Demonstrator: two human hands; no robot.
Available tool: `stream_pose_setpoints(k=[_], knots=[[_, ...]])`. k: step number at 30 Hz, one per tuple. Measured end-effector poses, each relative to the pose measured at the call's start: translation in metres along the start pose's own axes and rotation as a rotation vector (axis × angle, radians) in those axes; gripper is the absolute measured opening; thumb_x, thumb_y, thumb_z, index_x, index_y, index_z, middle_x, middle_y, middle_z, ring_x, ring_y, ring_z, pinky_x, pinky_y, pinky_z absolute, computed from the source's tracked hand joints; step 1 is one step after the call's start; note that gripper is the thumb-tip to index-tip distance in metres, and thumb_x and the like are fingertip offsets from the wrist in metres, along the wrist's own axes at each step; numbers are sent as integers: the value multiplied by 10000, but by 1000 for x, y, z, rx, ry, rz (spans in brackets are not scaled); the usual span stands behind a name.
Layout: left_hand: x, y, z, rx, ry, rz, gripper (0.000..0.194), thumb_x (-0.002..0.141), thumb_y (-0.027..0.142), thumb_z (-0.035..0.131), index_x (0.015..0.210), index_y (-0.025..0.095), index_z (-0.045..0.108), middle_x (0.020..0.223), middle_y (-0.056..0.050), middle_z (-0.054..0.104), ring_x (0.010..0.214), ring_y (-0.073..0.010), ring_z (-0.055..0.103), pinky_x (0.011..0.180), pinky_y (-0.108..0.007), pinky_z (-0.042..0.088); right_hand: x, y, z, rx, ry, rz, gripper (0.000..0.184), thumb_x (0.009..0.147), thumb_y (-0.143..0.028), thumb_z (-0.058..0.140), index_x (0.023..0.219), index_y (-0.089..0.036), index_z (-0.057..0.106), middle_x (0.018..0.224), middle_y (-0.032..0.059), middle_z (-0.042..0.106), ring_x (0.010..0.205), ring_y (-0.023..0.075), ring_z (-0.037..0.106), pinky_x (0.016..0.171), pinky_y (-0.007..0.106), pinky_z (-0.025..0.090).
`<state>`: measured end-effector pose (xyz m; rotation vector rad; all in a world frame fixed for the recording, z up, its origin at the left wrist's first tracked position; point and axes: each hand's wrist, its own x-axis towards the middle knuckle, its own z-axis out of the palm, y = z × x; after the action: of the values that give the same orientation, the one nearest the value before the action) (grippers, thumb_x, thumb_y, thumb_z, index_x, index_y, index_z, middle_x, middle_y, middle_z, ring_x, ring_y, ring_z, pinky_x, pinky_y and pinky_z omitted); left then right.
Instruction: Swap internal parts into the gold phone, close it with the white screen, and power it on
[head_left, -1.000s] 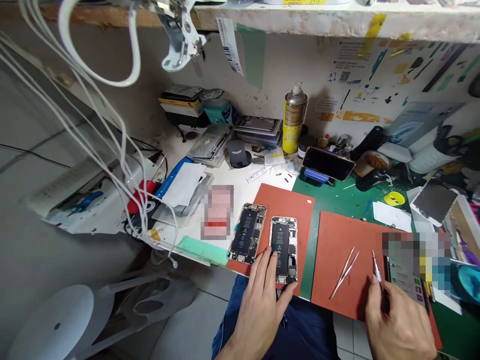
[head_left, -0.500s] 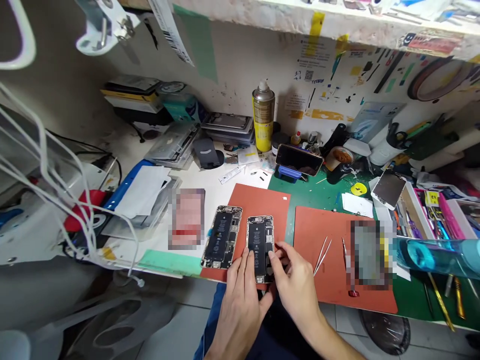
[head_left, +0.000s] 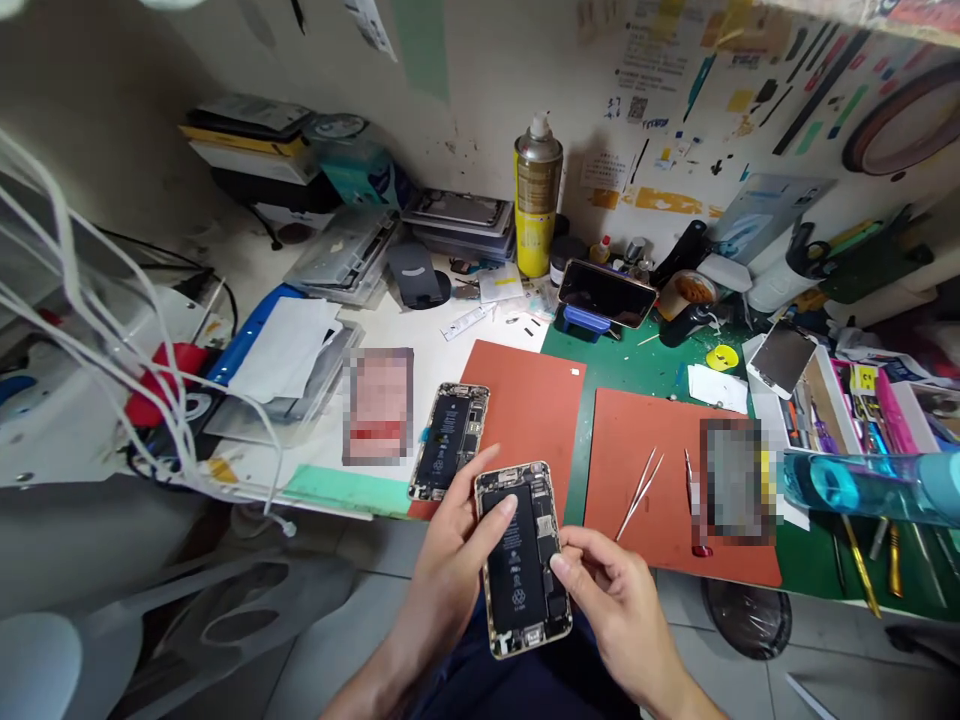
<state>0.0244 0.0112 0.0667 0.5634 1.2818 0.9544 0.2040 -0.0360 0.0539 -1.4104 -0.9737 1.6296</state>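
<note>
An opened phone [head_left: 517,570], its black battery and circuit board exposed, is held up in front of the mat's near edge, tilted toward me. My left hand [head_left: 450,540] grips it from the left side, thumb pressed on the battery and index finger reaching past its top corner. The thumb and fingers of my right hand [head_left: 619,600] pinch the phone's right edge beside the board. A second opened phone [head_left: 448,445] lies on the left red-brown mat [head_left: 525,400], just beyond my left hand. Tweezers [head_left: 640,495] rest on the right red-brown mat [head_left: 630,430].
A blurred flat item [head_left: 735,480] lies on the right mat and another [head_left: 379,405] on the white table at left. Behind stand a spray can [head_left: 537,200] and a phone on a blue stand [head_left: 606,292]. A blue bottle [head_left: 862,485] and tool box [head_left: 832,415] are at right.
The nearer phone has been lifted off the left mat and brought toward me in both hands. My left thumb has moved onto its battery. The camera view has tipped downward.
</note>
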Motion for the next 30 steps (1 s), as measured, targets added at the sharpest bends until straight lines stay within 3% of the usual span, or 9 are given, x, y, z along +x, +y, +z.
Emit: stream_pose_setpoints(k=[3, 6, 9, 13, 17, 23, 30], knots=[[-9, -6, 9, -46, -5, -76, 976, 799, 533, 888, 1599, 234, 416, 1058, -86, 813, 924, -288, 814, 823, -433, 680, -23, 9, -1, -89, -10, -2, 378, 1018, -557, 682, 1035, -195, 792, 712, -10, 631, 636, 135, 537, 627, 249, 486], [-22, -18, 8, 22, -18, -105, 845, 813, 547, 871, 1493, 227, 485, 1042, -81, 812, 949, -291, 813, 851, -442, 672, -36, 8, -2, -181, 93, -63, 314, 1030, -491, 685, 1117, -202, 772, 834, 27, 715, 729, 160, 635, 708, 265, 549], [-35, -28, 3, 180, -42, -85, 648, 841, 545, 829, 1345, 220, 584, 1105, -98, 809, 1021, -297, 801, 834, -405, 663, -36, -1, -4, -208, 191, -141, 298, 1029, -442, 694, 1213, -217, 758, 1004, 66, 750, 884, 190, 702, 803, 293, 581], [-49, -40, -1, 300, -81, -45, 475, 867, 555, 782, 1186, 228, 649, 1110, -84, 804, 1019, -284, 791, 823, -383, 652, -30, -4, -4, -236, 178, -161, 239, 1031, -415, 690, 1105, -223, 812, 940, 52, 716, 836, 176, 669, 735, 285, 557], [-56, -48, -4, 395, -65, 2, 438, 858, 561, 767, 1131, 230, 675, 1000, -52, 789, 902, -249, 775, 799, -368, 641, -33, 7, -1, -259, 197, -165, 237, 1031, -404, 688, 982, -211, 817, 877, 46, 706, 799, 172, 642, 713, 292, 530], [-59, -55, -12, 449, -59, 19, 413, 853, 555, 748, 1087, 219, 691, 965, -57, 781, 873, -241, 757, 799, -367, 632, -42, 20, 7, -251, 195, -159, 236, 1036, -395, 685, 960, -206, 803, 852, 34, 673, 757, 160, 607, 675, 286, 494], [-57, -65, -26, 403, -59, 29, 429, 856, 538, 770, 1133, 218, 704, 1019, -66, 797, 923, -248, 768, 842, -375, 629, -55, 37, 18, -157, 168, -167, 188, 1057, -352, 673, 1108, -239, 815, 941, 37, 689, 840, 166, 649, 771, 289, 538]])
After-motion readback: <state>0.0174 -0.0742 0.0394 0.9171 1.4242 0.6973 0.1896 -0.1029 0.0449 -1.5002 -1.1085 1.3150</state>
